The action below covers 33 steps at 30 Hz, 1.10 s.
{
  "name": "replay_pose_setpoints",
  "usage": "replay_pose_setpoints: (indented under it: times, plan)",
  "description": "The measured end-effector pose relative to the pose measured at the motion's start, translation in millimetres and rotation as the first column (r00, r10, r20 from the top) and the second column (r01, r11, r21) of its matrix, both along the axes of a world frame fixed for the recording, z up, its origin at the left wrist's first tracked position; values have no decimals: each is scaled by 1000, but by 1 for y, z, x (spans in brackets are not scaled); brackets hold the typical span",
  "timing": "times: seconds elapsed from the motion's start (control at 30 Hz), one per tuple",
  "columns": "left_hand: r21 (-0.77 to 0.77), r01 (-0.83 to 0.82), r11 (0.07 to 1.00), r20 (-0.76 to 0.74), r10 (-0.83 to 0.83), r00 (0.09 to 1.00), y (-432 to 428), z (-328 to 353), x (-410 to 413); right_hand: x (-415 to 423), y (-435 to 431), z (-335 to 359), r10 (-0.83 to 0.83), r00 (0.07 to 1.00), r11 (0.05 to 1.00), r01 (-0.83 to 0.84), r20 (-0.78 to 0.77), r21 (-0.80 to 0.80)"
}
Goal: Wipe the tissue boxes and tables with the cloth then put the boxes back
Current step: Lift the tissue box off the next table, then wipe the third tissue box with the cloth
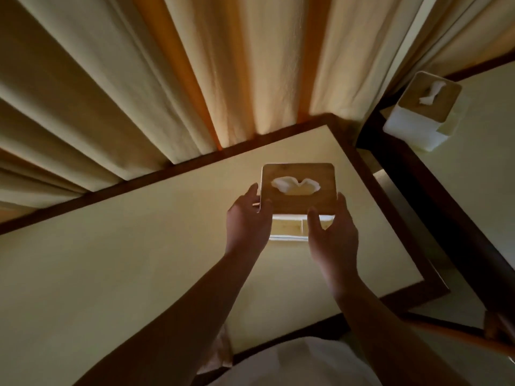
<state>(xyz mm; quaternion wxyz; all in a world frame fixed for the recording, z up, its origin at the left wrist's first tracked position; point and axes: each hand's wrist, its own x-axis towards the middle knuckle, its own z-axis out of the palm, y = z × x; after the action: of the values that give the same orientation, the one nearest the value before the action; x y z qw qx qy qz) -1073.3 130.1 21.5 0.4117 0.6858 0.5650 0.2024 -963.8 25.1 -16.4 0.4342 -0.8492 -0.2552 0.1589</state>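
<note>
A square tissue box [298,196] with a wooden lid and a white tissue poking from its slot sits toward the far right of the cream-topped table [139,260]. My left hand [248,221] grips the box's left side. My right hand [331,235] holds its near right corner. A second tissue box [420,112], white with a wooden lid, stands on the neighbouring table [479,168] at the right. No cloth is in view.
Long cream and orange curtains [167,79] hang right behind the tables. Both tables have dark wooden rims, with a narrow gap [390,179] between them. A wooden chair part [498,327] shows at the lower right.
</note>
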Motion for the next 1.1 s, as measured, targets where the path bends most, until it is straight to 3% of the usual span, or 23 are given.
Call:
replay_pose_setpoints:
  times: [0.1, 0.4, 0.73, 0.83, 0.93, 1.0, 1.1]
  plan:
    - [-37, -40, 999, -15, 39, 999, -36, -8, -48, -40, -34, 0, 53, 997, 997, -57, -56, -54]
    - [-65, -51, 997, 43, 54, 998, -120, -28, -148, -113, -97, -11, 132, 991, 989, -132, -8, -61]
    - [-25, -56, 998, 64, 57, 996, -146, -27, -177, -124, -118, -19, 259, 965, 965, -256, 38, -63]
    - [-14, -44, 999, 70, 45, 997, -147, -32, -180, -125, -120, -22, 297, 944, 954, -289, 141, -77]
    - [100, -1, 995, -13, 3, 1000, -149, -44, -193, -137, -132, -21, 399, 860, 914, -402, 317, -60]
    - [152, 34, 988, -108, -18, 994, -148, -59, -208, -151, -138, -17, 545, 748, 821, -568, 379, -60]
    - [109, 237, 966, -300, -195, 934, -143, -92, -231, -164, -139, -21, 721, 560, 674, -704, 408, -224]
